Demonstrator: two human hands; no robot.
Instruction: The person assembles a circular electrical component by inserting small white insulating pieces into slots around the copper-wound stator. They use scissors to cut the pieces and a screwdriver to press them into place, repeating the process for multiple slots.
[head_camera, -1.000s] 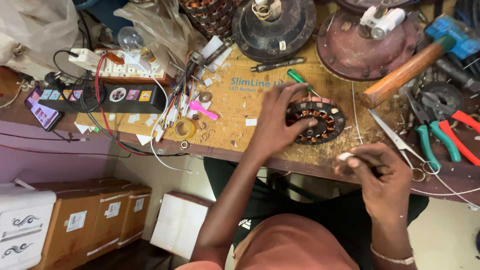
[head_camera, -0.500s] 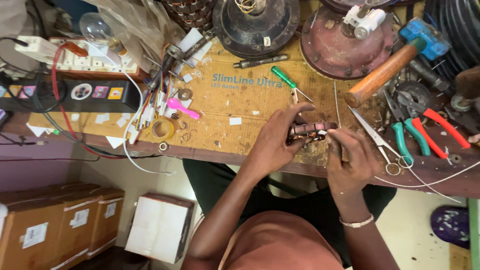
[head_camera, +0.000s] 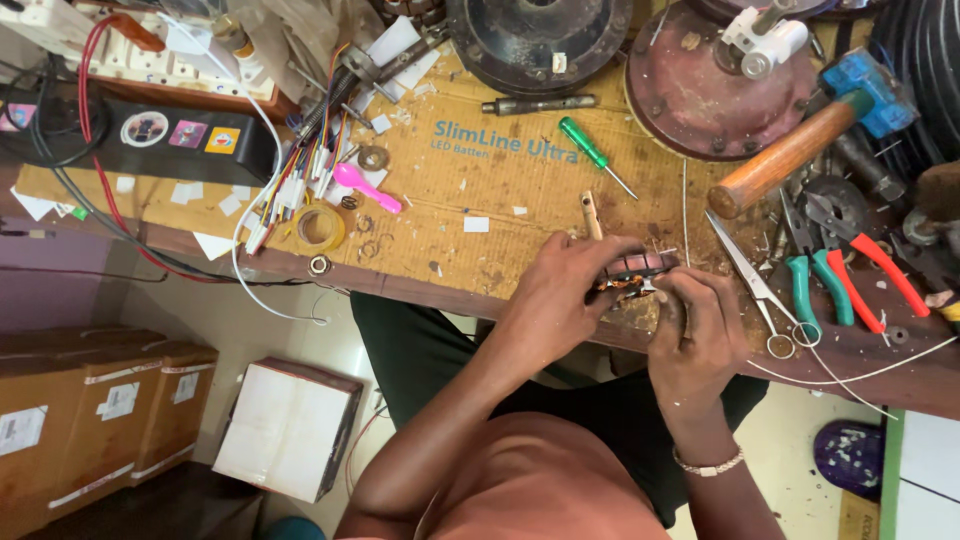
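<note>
A round motor stator with copper windings (head_camera: 632, 276) is held on edge at the near rim of the workbench (head_camera: 250, 262). My left hand (head_camera: 556, 296) grips it from the left, fingers curled over its top. My right hand (head_camera: 698, 328) closes on its right side, fingertips pressed at the windings. Most of the stator is hidden behind both hands. A thin white wire (head_camera: 850, 375) trails off to the right from near my right hand.
Steel scissors (head_camera: 752, 283), green and red pliers (head_camera: 825, 285) and a wooden-handled hammer (head_camera: 800, 145) lie to the right. A green screwdriver (head_camera: 592, 152), pink spoon (head_camera: 362, 186), tape roll (head_camera: 320, 228), wire bundle, black power strip (head_camera: 160, 140) and two round motor housings sit further back. Cardboard boxes stand on the floor at left.
The stator lay flat on the bench under my left hand; both hands now hold it tipped on edge at the bench's near rim. My right hand came up to it.
</note>
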